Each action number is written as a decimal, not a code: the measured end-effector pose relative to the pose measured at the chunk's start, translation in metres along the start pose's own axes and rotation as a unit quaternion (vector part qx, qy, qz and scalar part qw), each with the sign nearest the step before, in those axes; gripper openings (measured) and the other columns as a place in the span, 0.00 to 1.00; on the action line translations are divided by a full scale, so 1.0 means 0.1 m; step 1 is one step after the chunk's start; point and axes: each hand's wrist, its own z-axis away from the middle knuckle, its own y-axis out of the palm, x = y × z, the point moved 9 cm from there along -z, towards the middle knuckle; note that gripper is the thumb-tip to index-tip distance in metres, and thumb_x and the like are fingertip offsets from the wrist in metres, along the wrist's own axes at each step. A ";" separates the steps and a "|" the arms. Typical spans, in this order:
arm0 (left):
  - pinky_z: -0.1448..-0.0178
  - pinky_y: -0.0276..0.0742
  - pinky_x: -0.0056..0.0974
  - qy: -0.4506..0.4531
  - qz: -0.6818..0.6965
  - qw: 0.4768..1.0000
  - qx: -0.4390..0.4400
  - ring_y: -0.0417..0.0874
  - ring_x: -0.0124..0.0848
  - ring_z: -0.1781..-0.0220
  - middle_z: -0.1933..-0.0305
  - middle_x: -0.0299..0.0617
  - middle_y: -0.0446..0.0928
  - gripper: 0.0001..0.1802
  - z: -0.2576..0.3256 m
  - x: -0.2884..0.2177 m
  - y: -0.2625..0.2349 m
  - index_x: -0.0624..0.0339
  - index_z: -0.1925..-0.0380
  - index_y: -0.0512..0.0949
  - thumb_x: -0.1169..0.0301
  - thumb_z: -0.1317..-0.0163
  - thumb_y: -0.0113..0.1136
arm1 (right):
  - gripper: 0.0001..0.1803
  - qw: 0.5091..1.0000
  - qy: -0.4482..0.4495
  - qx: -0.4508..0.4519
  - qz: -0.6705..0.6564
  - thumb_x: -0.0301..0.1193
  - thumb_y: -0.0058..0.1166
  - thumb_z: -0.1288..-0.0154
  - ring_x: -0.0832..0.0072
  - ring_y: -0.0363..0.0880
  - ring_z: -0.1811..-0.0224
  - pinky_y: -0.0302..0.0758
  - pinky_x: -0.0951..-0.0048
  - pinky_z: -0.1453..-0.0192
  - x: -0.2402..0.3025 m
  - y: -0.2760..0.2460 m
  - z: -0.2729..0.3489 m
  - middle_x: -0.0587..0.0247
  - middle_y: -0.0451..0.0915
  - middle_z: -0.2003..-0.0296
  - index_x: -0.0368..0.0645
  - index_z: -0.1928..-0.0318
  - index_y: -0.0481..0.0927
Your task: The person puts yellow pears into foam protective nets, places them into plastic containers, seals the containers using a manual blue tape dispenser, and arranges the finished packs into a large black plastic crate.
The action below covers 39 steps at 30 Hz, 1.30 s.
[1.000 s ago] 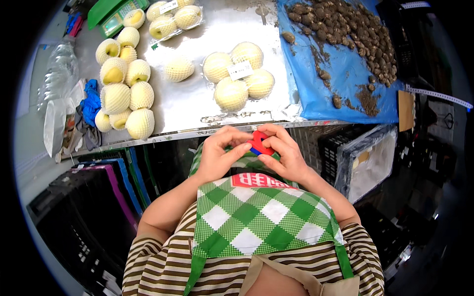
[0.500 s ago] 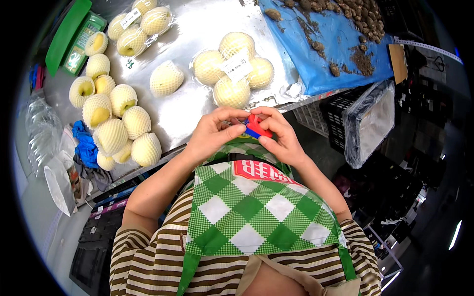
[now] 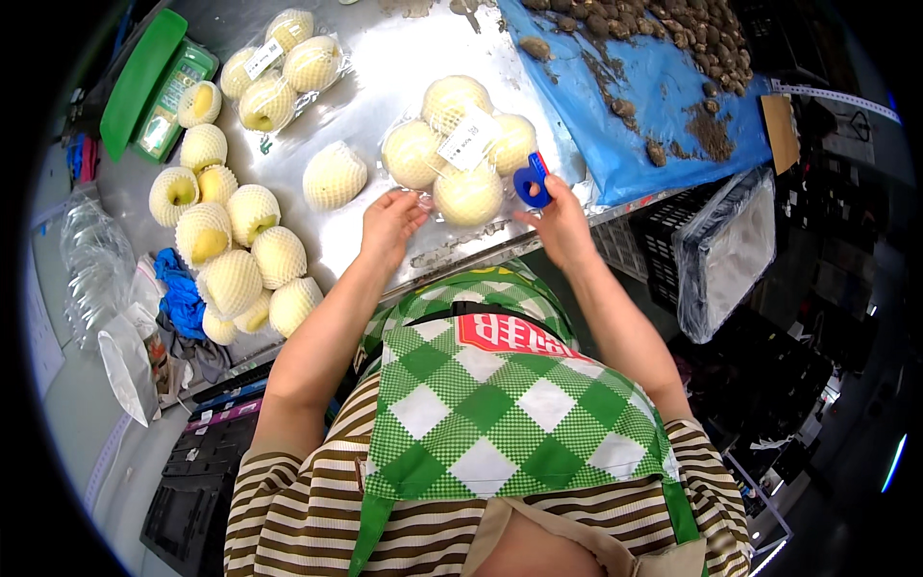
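Observation:
My right hand [image 3: 562, 223] holds a small tape dispenser [image 3: 531, 187], with a blue ring and a red edge, at the right side of a clear-wrapped pack of yellow fruits [image 3: 468, 197] in foam nets. A white label [image 3: 468, 137] lies across the top of this pack. At the pack's lower left is my left hand [image 3: 389, 229], its fingers loosely curved and apart near the wrap; whether they touch the film is hard to see. A single foam-netted fruit [image 3: 335, 176] stands on the metal table [image 3: 332, 240] to the left of the pack.
Several loose netted fruits [image 3: 231, 284] crowd the table's left side, with another wrapped pack [image 3: 267, 101] behind them. A green scale [image 3: 173, 101] stands at the far left. Muddy tubers [image 3: 697, 38] lie on blue sheeting [image 3: 615, 144]. A plastic-lined black crate [image 3: 726, 255] is at the right.
My hands have parted and moved forward from near my waist to either side of the pack. The tape dispenser has gone with my right hand; my left hand has let go of it.

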 end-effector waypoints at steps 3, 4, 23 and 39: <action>0.48 0.74 0.40 -0.059 0.054 0.997 0.004 0.79 0.36 0.56 0.62 0.46 0.77 0.05 -0.02 0.32 0.10 0.63 0.66 0.72 0.75 0.42 0.56 | 0.13 0.996 -0.012 0.043 0.075 0.41 0.42 0.34 0.78 0.68 0.56 0.69 0.61 0.51 0.25 0.00 -0.40 0.70 0.70 0.65 0.46 0.63 0.72; 0.46 0.74 0.41 -0.070 0.081 0.994 0.007 0.78 0.38 0.54 0.60 0.47 0.77 0.07 -0.02 0.40 0.19 0.64 0.65 0.72 0.74 0.41 0.56 | 0.12 0.994 -0.001 0.063 0.085 0.41 0.43 0.35 0.78 0.68 0.56 0.69 0.62 0.52 0.33 0.03 -0.55 0.70 0.71 0.65 0.46 0.64 0.73; 0.54 0.73 0.28 0.023 -0.145 0.956 0.252 0.77 0.23 0.60 0.57 0.41 0.77 0.14 0.83 -0.03 1.13 0.68 0.53 0.73 0.75 0.39 0.54 | 0.09 0.885 -0.232 0.233 0.329 0.30 0.52 0.42 0.66 0.68 0.49 0.63 0.69 0.44 0.44 0.41 0.64 0.53 0.68 0.48 0.37 0.67 0.70; 0.57 0.70 0.27 0.105 -0.163 0.955 0.225 0.74 0.23 0.63 0.63 0.39 0.75 0.08 1.04 -0.38 1.18 0.66 0.62 0.78 0.76 0.40 0.56 | 0.12 0.886 -0.298 0.252 0.252 0.27 0.53 0.44 0.61 0.64 0.39 0.59 0.66 0.38 0.59 0.42 0.84 0.47 0.62 0.39 0.35 0.60 0.71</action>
